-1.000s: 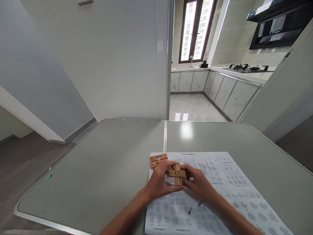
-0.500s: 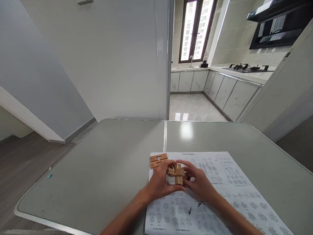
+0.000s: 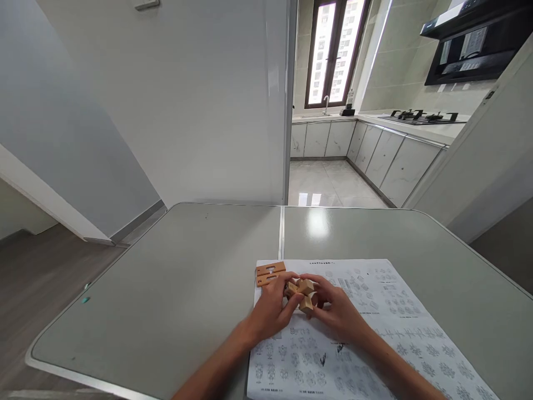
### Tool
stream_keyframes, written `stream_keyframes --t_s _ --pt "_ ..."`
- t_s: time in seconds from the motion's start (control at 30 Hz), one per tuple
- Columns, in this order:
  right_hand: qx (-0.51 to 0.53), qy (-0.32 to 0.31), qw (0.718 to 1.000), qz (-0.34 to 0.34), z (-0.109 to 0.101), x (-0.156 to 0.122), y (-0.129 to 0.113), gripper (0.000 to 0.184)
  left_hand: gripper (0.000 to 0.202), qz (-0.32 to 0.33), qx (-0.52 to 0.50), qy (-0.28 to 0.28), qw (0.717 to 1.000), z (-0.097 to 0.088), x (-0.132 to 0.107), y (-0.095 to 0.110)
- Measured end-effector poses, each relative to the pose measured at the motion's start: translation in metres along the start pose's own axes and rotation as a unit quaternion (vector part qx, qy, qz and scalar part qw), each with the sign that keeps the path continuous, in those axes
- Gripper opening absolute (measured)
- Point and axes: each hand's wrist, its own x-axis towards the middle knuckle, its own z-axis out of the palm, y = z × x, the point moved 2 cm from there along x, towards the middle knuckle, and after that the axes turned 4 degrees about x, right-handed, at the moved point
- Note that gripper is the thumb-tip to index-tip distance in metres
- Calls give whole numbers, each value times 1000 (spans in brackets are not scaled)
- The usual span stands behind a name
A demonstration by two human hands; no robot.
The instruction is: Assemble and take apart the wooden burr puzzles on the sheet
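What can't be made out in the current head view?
All in the head view:
- Held interlocking wooden blocks: full shape, partly hidden by the left hand and right hand.
- Slotted wooden pieces: near side, partly covered by the left hand.
- Printed diagram sheet: small lettering, too tiny to read; near edge, cut off by the picture's bottom.

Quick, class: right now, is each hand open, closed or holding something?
Left hand: closed, holding the wooden blocks.
Right hand: closed, holding the same wooden blocks from the other side.
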Motion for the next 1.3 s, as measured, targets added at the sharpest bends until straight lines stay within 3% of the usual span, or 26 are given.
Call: stream_keyframes --t_s 0.23,0.43,0.6,0.77,0.93,1.13,1.3 --pt "4 -47 999 6 1 1 3 84 29 7 21 21 1000 1 1 -6" --pt "2 -37 999 -5 0 3 -10 56 26 25 54 45 997 1 1 -4" --pt "7 -41 999 1 -3 4 -11 52 23 43 86 76 993 3 0 -4" --pt "8 -17 999 27 -8 4 -1 55 25 -29 22 118 992 -1 1 -9" --pt "-89 59 994 31 -10 5 6 55 34 -126 -88 148 977 -7 4 -7" --pt "-199 119 973 -7 -12 4 8 49 41 -144 -128 145 970 -6 5 -2" --pt "-258 129 957 -23 -12 5 9 49 40 -139 -112 139 974 -4 6 -6"
